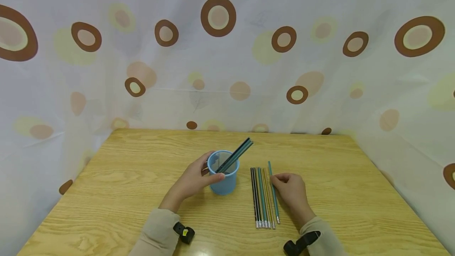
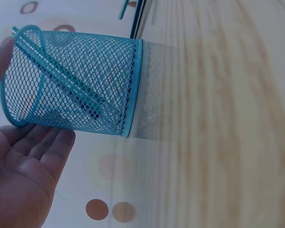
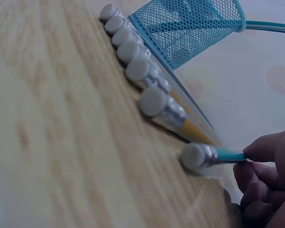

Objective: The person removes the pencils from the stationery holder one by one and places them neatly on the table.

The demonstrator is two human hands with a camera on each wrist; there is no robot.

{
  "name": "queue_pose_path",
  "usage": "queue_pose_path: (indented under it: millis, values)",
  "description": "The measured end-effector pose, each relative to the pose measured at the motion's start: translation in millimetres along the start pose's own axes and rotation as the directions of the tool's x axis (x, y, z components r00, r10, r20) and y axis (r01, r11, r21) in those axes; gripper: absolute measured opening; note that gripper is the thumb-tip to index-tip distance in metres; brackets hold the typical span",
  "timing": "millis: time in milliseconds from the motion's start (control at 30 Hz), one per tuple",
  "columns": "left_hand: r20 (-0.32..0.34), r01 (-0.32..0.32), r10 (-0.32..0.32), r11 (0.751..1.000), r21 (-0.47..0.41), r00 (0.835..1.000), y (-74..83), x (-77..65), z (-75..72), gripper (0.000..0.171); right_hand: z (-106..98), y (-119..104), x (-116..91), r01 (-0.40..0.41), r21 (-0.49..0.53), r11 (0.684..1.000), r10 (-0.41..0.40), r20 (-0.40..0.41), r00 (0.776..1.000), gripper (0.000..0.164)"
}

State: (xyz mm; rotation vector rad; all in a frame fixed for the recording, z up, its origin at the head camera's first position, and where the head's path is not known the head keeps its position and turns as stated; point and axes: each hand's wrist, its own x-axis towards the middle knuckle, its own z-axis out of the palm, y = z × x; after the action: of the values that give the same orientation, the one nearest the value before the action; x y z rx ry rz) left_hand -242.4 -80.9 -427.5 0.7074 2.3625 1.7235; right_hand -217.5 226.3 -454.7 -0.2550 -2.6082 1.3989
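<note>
A light blue mesh pencil cup (image 1: 224, 185) stands upright on the wooden table, with several dark and teal pencils (image 1: 237, 155) leaning to the right inside it. My left hand (image 1: 192, 179) holds the cup from its left side, thumb at the near rim and fingers along the far side. To the right of the cup, my right hand (image 1: 292, 192) pinches a teal pencil (image 3: 228, 156) between thumb and fingertips. That pencil's white eraser end points toward me, close over the tabletop. Beside it lies a row of pencils (image 1: 263, 200) in black, teal and yellow, erasers toward me.
The wooden table (image 1: 355, 192) reaches back to a pale curtain (image 1: 227, 62) printed with brown rings and spots. A black strap device (image 1: 184, 232) sits on the left sleeve, and another strap device (image 1: 301, 243) on the right.
</note>
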Motion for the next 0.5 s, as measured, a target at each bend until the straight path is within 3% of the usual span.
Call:
queue_pose_path:
  millis: [500]
  values:
    - [-0.005,0.01,-0.01,1.0,0.016,1.0,-0.6,-1.1,-1.3,0.079,1.3,-1.8,-0.7,0.05,-0.09,0.995,-0.051,-0.001,0.999,0.021]
